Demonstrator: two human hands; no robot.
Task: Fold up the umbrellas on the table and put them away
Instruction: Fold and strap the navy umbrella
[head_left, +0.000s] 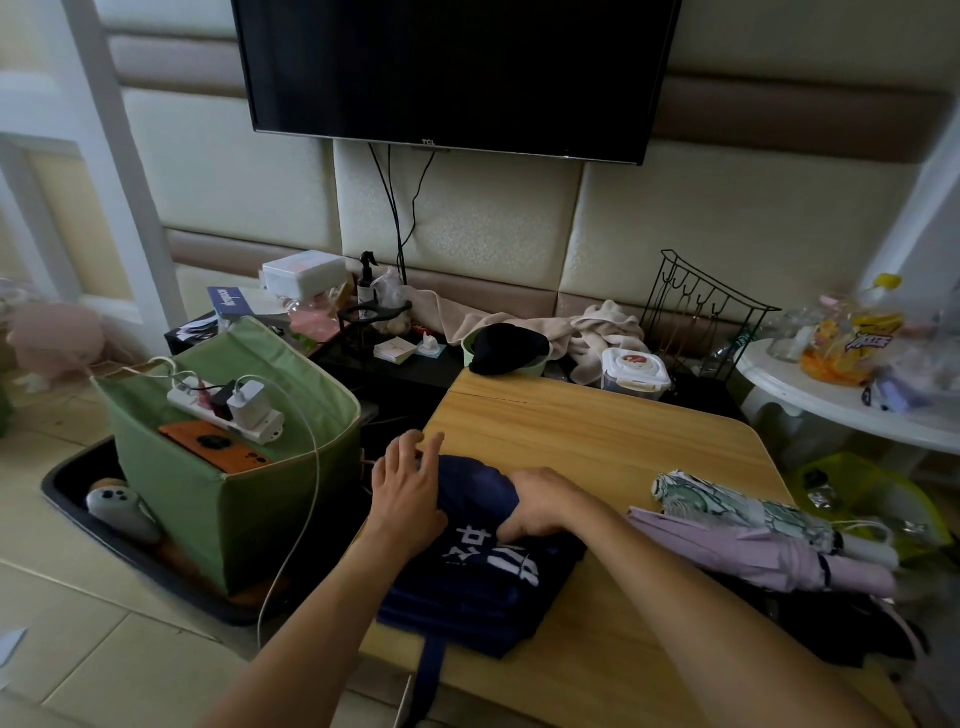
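Dark navy fabric umbrella with white lettering (483, 561) at near-left corner of light wooden table (597, 431). Right hand (540, 501) curled, gripping canopy; left hand (410, 486) flat, fingers spread on it. Advice: smooth pleats one direction, roll tight, then strap.

A dark flat television (452, 73) hangs on a padded cream wall (675, 228) banded with brown strips. Below it runs a low black shelf (395, 364), behind the wooden bench (597, 431). Pale tiles cover the floor (78, 623). A white round side table (831, 400) stands at right.
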